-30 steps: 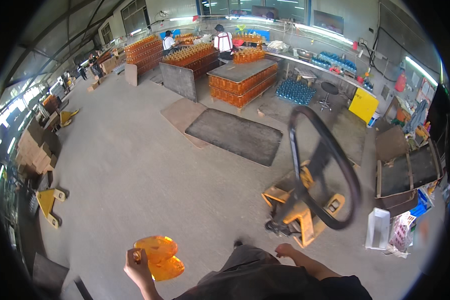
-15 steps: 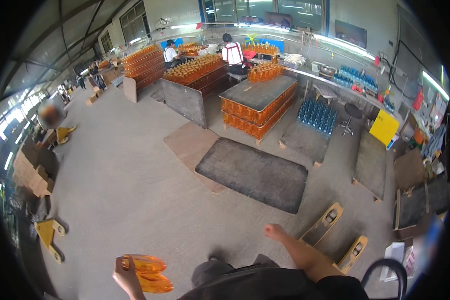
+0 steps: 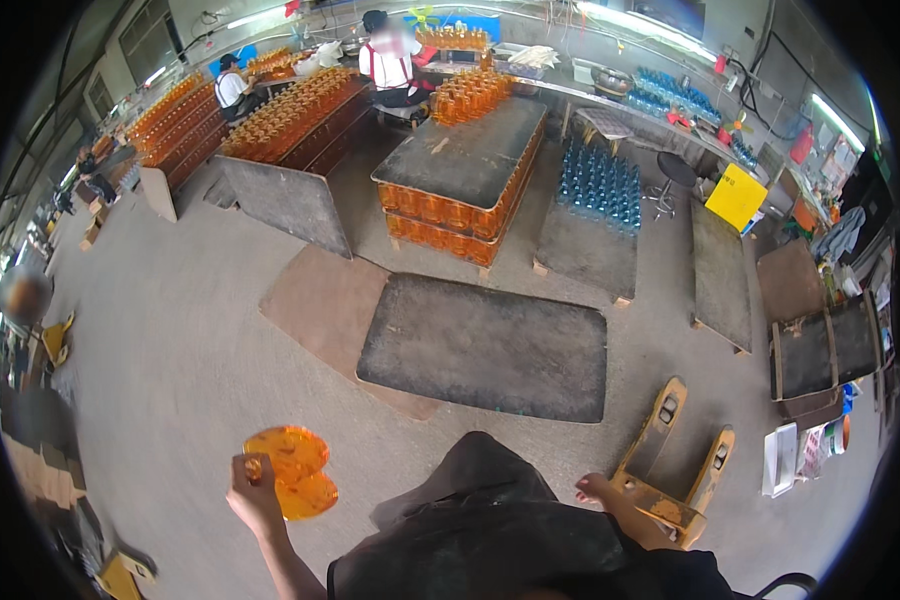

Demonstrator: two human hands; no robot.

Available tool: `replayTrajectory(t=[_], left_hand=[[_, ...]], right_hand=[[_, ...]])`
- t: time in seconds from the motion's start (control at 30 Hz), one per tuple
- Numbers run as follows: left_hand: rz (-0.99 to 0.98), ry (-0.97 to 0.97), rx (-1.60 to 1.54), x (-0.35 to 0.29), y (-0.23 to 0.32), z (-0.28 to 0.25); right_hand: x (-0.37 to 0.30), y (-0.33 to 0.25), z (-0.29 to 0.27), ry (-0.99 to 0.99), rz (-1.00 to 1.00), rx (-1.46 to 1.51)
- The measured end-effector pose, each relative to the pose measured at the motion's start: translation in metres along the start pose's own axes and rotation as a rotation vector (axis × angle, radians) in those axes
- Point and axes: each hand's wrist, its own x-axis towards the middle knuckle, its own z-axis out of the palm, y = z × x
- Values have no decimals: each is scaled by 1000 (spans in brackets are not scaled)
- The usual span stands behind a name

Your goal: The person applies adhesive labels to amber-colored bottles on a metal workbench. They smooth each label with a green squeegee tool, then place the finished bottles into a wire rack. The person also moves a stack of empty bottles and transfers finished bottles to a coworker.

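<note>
My left hand is closed around the narrow necks of two amber-orange glass bottles. Their wide, see-through bodies hang side by side over the floor, beyond my fingers. Part of the necks is hidden in my grip. Off to the other side of my body, my right hand is loosely curled and holds nothing that I can see. It appears close to the yellow pallet jack, and I cannot tell whether they touch.
Dark boards lie on the concrete ahead. Beyond them stands a layered stack of orange bottles, with blue bottles on a low pallet to its right. Two co-workers sit at the back bench. A round stool stands near it.
My left hand has risen and swung forward with the bottles. My right hand has dropped back to the right. The view has turned right, and the boards sit nearer.
</note>
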Motion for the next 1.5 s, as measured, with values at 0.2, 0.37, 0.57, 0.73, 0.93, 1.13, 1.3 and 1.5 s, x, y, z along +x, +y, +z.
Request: replayTrajectory(t=[0.2, 0.37, 0.57, 0.73, 0.93, 1.13, 1.3, 1.5], left_hand=[[204, -25, -132, 196, 84, 125], [236, 6, -241, 317, 147, 218], [179, -141, -147, 444, 219, 305], [338, -198, -165, 564, 280, 381], [507, -236, -295, 719, 328, 502], [638, -332, -412, 863, 401, 636], [771, -303, -351, 968, 450, 743], [843, -214, -422, 1061, 514, 817]], right_hand=[[52, -120, -23, -103, 176, -25], [193, -322, -93, 153, -268, -377], [213, -603, -203, 199, -577, 201], [260, -682, -235, 58, -563, 421], [355, -610, -235, 5, -83, 683], [336, -621, -203, 210, 246, 711], [332, -721, -201, 125, 265, 619], [477, -846, -271, 137, -51, 441]])
